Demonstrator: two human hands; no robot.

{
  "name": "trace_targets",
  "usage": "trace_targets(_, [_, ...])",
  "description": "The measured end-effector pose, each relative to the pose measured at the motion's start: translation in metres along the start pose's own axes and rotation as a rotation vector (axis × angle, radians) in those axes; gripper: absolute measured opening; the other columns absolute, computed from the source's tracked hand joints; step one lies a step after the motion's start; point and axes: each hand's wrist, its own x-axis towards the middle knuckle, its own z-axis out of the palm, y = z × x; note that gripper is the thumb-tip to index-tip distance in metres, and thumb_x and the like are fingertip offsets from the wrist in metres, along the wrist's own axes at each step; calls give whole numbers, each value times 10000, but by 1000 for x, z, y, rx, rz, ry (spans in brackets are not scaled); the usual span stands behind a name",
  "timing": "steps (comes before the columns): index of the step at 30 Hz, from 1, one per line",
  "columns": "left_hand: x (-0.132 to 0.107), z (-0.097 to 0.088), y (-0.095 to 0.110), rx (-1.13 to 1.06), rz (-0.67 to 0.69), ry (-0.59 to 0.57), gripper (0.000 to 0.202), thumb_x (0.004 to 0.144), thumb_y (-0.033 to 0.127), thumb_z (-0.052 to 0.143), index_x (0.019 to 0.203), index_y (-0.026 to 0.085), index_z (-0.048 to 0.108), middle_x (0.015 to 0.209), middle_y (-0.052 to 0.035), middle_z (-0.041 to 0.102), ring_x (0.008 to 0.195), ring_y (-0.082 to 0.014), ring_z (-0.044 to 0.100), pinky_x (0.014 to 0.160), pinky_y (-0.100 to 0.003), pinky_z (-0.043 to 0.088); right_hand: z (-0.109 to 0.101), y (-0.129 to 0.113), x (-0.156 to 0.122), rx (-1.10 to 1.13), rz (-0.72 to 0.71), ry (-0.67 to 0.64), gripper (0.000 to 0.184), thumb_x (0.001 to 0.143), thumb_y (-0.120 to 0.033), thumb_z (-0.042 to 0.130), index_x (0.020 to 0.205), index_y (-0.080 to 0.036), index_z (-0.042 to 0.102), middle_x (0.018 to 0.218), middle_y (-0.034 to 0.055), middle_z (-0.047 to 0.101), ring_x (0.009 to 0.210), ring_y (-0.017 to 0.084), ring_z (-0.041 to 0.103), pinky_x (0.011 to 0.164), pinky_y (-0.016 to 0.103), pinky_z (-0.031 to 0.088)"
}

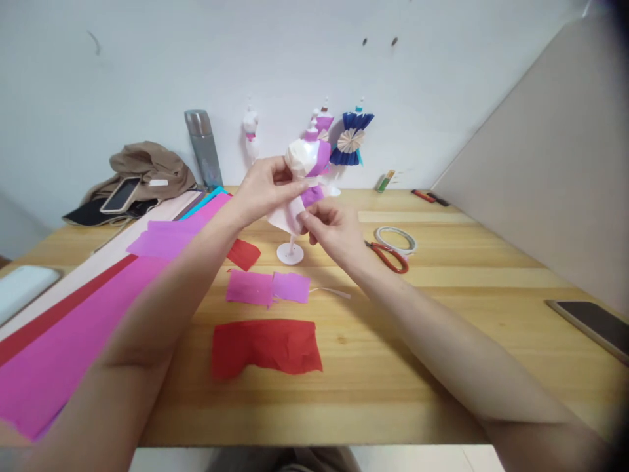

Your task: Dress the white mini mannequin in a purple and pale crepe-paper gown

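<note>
A small white mannequin (296, 157) on a round-based stand (290, 254) is in front of me, slightly tilted. Purple and cream crepe paper wraps its bust. My left hand (269, 187) closes on its waist from the left, thumb across the front. Lower down, a pale pink paper piece (285, 216) covers the hip, and my right hand (327, 223) pinches its right edge. On the table below lie a magenta paper piece (249, 287), a purple paper piece (291, 287) and two red pieces, the larger red paper piece (268, 346) nearest me.
Scissors (390, 257) and a tape roll (397, 240) lie right of my hands. Long crepe sheets (98, 308) cover the left side. Behind stand other mannequins, one in a blue paper dress (351, 139), and a flask (204, 147). A phone (594, 324) rests far right.
</note>
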Motion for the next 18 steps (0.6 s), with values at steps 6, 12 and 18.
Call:
trace_targets(6, [0, -8, -1, -47, -1, -16, 222, 739, 268, 761, 892, 124, 688, 898, -48, 731, 895, -212, 675, 873, -382, 530, -29, 3, 6, -81, -147, 287, 384, 827, -424, 602, 521, -214, 503, 464, -41, 452, 454, 100, 393, 480, 276, 317])
trace_targets(12, [3, -30, -11, -4, 14, 56, 258, 706, 369, 787, 875, 203, 686, 855, -10, 744, 887, -237, 655, 833, -410, 554, -27, 22, 12, 56, -148, 362, 167, 765, -354, 653, 685, -230, 575, 632, -28, 578, 590, 136, 537, 612, 304, 452])
trace_targets(18, [2, -38, -22, -16, -30, 12, 242, 766, 367, 773, 913, 200, 678, 855, -17, 728, 946, -249, 625, 949, -502, 481, -10, 37, 8, 52, -38, 166, 340, 713, -372, 720, 1017, -261, 617, 1106, 74, 686, 1039, 238, 642, 889, 439, 497])
